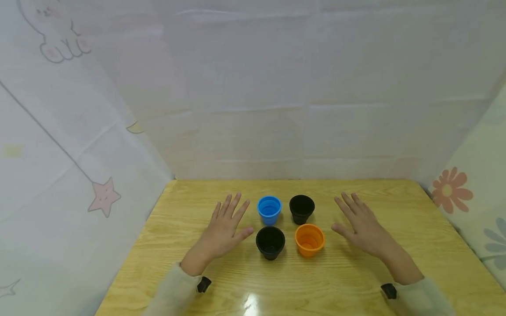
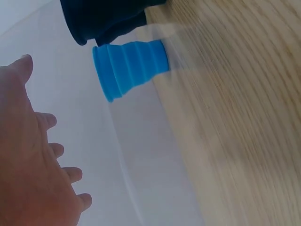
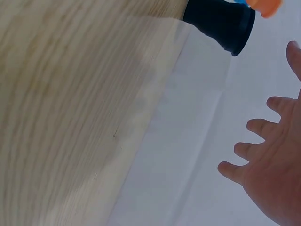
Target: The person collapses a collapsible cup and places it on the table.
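Note:
Two black cups, a blue cup and an orange cup stand upright in a two-by-two group on the wooden table. The blue cup is back left, one black cup back right, the other black cup front left and the orange cup front right. To the left of the group my left hand hovers, fingers spread, holding nothing. My right hand mirrors it on the right, also spread and apart from the cups. In the left wrist view the blue cup shows ridged sides.
The wooden table reaches back to a pale cloth hung behind it. Printed cloth with a pink star hangs at the left, and one with a red flower at the right. Each sleeve bears a small black piece.

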Available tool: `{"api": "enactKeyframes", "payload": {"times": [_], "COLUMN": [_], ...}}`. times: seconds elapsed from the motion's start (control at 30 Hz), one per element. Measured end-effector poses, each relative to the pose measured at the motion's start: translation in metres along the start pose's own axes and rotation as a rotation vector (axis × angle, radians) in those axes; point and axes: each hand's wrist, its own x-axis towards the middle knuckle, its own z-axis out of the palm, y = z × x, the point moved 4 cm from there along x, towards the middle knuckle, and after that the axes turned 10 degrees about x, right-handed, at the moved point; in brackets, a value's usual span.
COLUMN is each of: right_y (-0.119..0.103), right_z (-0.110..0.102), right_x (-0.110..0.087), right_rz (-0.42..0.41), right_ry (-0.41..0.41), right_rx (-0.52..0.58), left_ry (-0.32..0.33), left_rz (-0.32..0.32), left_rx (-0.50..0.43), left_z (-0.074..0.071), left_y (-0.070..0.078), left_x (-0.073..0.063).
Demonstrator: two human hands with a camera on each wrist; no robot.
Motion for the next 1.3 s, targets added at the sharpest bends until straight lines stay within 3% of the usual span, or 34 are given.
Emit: {"api": "enactKeyframes", "payload": {"times": [0.23, 0.8, 1.3], "right_y": [-0.009, -0.036, -0.052], "right_z": [0.006, 0.013, 0.025], "right_x": [0.000, -0.009, -0.020], "right_rz": [-0.011, -0.140, -0.245], "right_ry": [-0.017, 0.017, 0.010], "right_rx": [0.024, 0.057, 0.057], "left_ry": [-0.008, 0.005, 0.024], "left_rz": [0.062, 0.250, 0.381], "left_rx": [-0.010, -0.007, 0.124], "left_z": [0.001, 0.000, 0.011], "left_y": [0.016, 0.066, 0.103], "left_x": [0.005, 0.014, 0.015]}}
